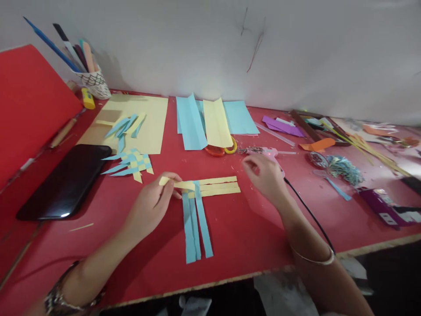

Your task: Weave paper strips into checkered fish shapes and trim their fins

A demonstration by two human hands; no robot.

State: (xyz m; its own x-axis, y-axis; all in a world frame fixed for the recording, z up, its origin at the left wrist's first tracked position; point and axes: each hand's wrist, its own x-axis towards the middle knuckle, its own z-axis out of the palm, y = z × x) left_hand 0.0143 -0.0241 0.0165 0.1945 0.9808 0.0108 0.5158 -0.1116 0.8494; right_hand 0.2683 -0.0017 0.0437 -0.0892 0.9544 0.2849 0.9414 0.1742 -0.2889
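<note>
My left hand (pixel 154 197) is closed in a pinch on the folded-back end of a yellow paper strip (pixel 184 185). The strip crosses blue paper strips (pixel 192 228) that hang toward me, and other yellow paper strips (pixel 220 181) run out to the right. Together they form a small weave lying on the red table. To the right of it, my right hand (pixel 266 177) is raised with its fingers curled together and nothing visible in them. Just behind that hand lies a pink glue gun (pixel 268 152), partly hidden by it, with a black cord.
A woven blue-yellow piece (pixel 134 162) lies beside a black phone (pixel 66 182). Cut strips rest on a yellow sheet (pixel 154 127). Folded paper (pixel 190 123) partly covers scissors (pixel 232 147). A pen cup (pixel 97 85) stands at the back left; craft scraps and a purple box (pixel 378 204) lie right.
</note>
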